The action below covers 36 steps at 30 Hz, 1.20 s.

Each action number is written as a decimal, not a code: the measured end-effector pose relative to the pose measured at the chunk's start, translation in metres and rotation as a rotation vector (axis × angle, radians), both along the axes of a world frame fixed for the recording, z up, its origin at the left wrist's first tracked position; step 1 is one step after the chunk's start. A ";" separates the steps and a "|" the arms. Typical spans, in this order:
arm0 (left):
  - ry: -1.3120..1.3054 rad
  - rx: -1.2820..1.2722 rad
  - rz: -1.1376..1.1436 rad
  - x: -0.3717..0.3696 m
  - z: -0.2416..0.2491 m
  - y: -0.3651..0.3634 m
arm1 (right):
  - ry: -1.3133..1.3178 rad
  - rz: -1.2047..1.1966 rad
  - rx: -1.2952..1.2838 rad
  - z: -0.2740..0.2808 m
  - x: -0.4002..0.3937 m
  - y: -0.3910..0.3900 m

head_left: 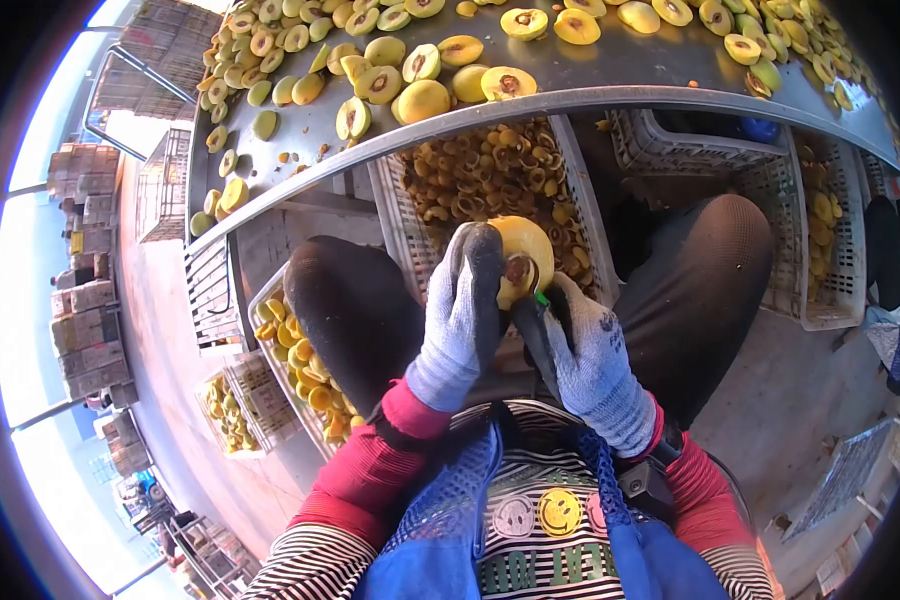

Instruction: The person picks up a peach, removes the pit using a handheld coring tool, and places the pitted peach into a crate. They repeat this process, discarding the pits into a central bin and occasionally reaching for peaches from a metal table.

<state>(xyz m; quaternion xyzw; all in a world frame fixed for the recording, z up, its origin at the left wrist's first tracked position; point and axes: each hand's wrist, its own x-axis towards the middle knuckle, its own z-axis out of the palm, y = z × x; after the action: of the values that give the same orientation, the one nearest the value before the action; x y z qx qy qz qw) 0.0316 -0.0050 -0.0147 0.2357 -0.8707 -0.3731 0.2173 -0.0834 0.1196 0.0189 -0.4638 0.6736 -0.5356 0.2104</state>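
My left hand (462, 310), in a grey glove with dark fingers, is wrapped round the left side of a yellow halved fruit (532, 245). The cut face with a brown centre shows between my hands. On the right, my right hand (582, 350), gloved the same way, is closed on a small tool with a green part (541, 298). A thin curved edge of it lies against the fruit's brown centre. Both hands are over a crate of brown and yellow fruit pieces (490, 170).
A metal table (610, 65) with many halved fruits stands in front, its raised edge (660, 97) above the crate. Another crate of yellow pieces (315, 385) is at the left knee, and a white crate (835, 315) stands at the right. Stacked crates (90, 300) are far left.
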 end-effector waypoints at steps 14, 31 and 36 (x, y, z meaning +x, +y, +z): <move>0.328 0.447 0.271 -0.036 0.029 0.036 | -0.686 -0.100 -0.012 -0.085 0.031 0.023; -0.192 0.708 0.177 -0.018 0.008 0.011 | -0.830 0.117 0.063 -0.051 0.030 0.025; -0.042 0.640 0.248 -0.021 0.009 0.022 | -0.688 0.021 0.078 -0.065 0.034 0.025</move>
<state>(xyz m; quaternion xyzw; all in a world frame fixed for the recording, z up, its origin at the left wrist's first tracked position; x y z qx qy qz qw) 0.0104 0.0165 -0.0061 0.4037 -0.6785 -0.5931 0.1581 -0.0493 0.1441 -0.0458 -0.2547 0.5784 -0.6323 0.4482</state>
